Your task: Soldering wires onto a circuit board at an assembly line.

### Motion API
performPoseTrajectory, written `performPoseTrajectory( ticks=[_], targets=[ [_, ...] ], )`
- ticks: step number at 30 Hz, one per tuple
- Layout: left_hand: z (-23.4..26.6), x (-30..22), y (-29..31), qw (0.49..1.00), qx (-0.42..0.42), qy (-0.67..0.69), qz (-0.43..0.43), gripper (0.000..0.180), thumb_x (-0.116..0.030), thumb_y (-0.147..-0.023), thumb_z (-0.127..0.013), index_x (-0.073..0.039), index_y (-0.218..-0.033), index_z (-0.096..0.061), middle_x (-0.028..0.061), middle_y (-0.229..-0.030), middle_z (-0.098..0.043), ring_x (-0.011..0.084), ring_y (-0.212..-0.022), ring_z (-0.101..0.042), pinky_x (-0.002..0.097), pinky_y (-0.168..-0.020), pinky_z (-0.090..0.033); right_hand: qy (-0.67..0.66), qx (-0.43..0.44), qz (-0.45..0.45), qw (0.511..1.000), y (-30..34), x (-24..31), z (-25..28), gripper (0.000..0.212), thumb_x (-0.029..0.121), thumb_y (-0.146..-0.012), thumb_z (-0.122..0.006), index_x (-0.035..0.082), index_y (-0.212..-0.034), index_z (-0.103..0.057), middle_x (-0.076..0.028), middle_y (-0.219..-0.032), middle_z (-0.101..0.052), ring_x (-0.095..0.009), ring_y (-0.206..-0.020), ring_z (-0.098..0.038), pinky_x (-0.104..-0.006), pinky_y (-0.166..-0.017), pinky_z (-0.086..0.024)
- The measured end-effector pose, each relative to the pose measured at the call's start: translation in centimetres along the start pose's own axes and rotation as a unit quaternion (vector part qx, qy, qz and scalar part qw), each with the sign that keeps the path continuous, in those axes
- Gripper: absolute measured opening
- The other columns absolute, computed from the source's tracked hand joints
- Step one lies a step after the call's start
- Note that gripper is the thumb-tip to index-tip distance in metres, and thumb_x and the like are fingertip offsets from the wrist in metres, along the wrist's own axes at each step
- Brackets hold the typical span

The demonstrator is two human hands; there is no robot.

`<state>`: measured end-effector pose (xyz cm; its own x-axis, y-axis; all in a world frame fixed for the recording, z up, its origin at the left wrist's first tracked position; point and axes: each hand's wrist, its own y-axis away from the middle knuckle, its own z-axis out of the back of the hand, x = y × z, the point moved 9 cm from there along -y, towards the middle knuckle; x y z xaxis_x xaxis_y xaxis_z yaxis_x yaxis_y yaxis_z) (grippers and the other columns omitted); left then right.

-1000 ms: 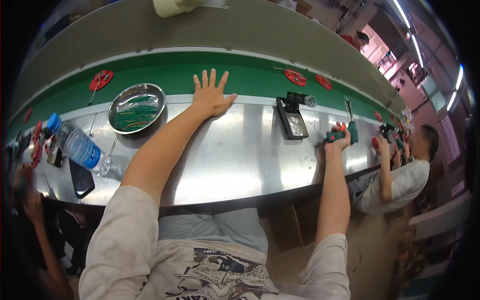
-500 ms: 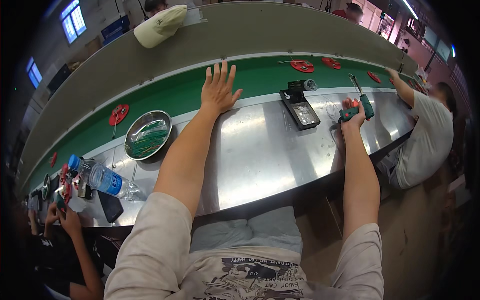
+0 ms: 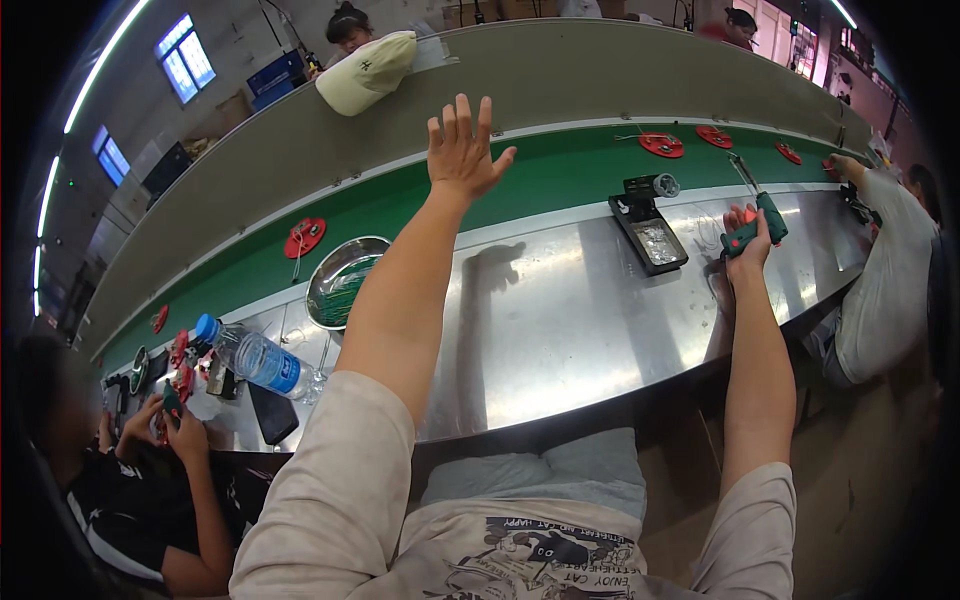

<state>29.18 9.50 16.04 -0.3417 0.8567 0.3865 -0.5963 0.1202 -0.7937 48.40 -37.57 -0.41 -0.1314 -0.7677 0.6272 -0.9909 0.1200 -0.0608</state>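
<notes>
While the left hand (image 3: 463, 155) hovers at twelve o'clock, open and holding nothing, the right hand (image 3: 750, 245) grips a soldering gun (image 3: 771, 217) at two o'clock, a stand (image 3: 650, 236) near its nine o'clock side, likely for easy reach; the tip (image 3: 745, 173) points up and away, presumably to clear skin

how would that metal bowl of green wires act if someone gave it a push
The metal bowl looks stiff and probably light, given its thin rim. It would likely slide readily on the smooth metal benchtop. The thin green wires seem loosely piled inside, so they might shift or spill if it tipped.
</notes>
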Motion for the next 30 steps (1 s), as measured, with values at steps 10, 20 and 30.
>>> performPoseTrajectory(
  ticks=[10,20,30],
  targets=[
    [0.0,1.9,-1.5,0.997,-0.053,0.021,0.052,0.096,-0.063,-0.080,-0.063,-0.010,-0.151,-0.026,0.0165,-0.137,-0.034,0.0353,-0.122,-0.036,0.0511,-0.104,-0.025,0.063,0.019,-0.016,0.998,1.0,0.2,-0.8,0.040,0.035,-0.100,-0.057,0.007,-0.127,-0.055,-0.016,-0.102,-0.069,-0.019,-0.075,-0.063,-0.0363,-0.082,-0.055],
    [-1.6,2.9,0.0,0.997,-0.048,0.031,0.048,0.093,-0.061,-0.080,-0.065,-0.010,-0.149,-0.028,0.0154,-0.132,-0.036,0.0329,-0.119,-0.038,0.0490,-0.102,-0.027,0.136,0.069,-0.081,0.985,1.4,-1.1,-2.1,0.043,0.035,-0.095,-0.065,0.010,-0.128,-0.058,-0.013,-0.096,-0.070,-0.014,-0.062,-0.060,-0.0281,-0.064,-0.053],
    [-1.9,3.4,0.8,0.997,-0.050,0.020,0.046,0.090,-0.062,-0.083,-0.061,-0.011,-0.150,-0.027,0.0142,-0.132,-0.036,0.0308,-0.117,-0.038,0.0472,-0.101,-0.027,0.154,0.070,-0.082,0.982,1.6,-1.2,-2.4,0.048,0.033,-0.092,-0.070,0.010,-0.131,-0.057,-0.014,-0.099,-0.071,-0.014,-0.065,-0.062,-0.0285,-0.067,-0.054]
  ],
)
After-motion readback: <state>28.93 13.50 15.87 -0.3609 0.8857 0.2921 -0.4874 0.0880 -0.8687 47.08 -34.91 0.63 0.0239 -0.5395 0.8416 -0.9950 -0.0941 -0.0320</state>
